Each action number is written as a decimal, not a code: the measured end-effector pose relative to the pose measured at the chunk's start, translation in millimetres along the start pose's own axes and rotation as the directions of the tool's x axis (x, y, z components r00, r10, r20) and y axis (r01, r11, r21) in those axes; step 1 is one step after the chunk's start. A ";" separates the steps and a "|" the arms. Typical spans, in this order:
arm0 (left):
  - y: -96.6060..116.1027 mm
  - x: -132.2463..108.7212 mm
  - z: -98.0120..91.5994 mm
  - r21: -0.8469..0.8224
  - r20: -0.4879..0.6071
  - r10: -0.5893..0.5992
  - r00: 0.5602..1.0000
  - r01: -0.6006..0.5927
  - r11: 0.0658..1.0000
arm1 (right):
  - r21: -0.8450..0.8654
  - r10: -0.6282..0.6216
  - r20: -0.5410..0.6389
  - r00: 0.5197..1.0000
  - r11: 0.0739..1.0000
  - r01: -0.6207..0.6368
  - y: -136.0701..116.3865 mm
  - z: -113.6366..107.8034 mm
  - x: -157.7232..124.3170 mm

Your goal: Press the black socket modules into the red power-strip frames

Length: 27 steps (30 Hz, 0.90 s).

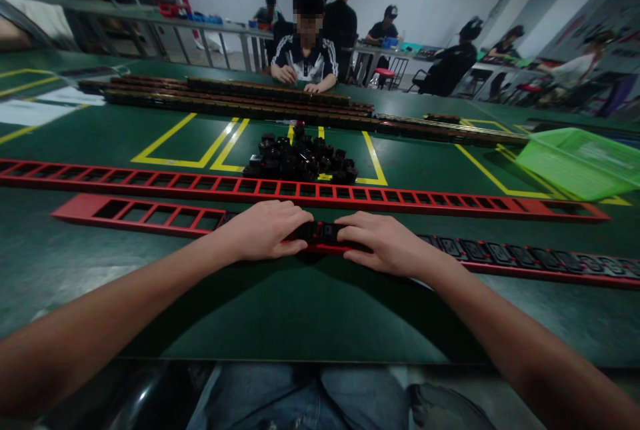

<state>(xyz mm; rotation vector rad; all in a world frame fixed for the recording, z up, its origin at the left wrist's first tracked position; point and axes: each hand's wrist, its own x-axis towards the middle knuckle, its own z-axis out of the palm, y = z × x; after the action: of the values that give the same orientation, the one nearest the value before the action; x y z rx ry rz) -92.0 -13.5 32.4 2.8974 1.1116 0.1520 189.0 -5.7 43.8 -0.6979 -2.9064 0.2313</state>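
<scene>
Across the table in front of me lies a long red slotted frame (145, 215). Its left end has open slots, while black square modules (500, 253) fill the slots toward the right. My left hand (267, 230) grips the frame near its middle, fingers over the top and thumb on the near side. Just to the right, my right hand (380, 240) is wrapped over the same strip. Between my hands a black module (330, 231) shows in its slot. Parts of the frame and the modules under my palms are hidden.
A second red slotted frame (240, 187) lies behind the first. Past it are a pile of loose black modules (300, 157), long dark strips (240, 98) and a light green basket (580, 160) at right. A co-worker (305, 60) sits opposite.
</scene>
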 end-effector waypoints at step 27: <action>-4.3 -3.0 6.0 0.208 -0.089 0.238 0.967 -0.215 0.954 | 0.030 0.001 -0.027 1.000 1.000 0.000 0.0 1.5 -0.1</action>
<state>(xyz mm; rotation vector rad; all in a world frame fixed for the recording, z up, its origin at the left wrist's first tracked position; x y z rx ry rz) -96.5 -12.3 25.9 3.2268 0.8464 0.2283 188.8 -5.9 42.4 -0.6914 -2.8710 0.2624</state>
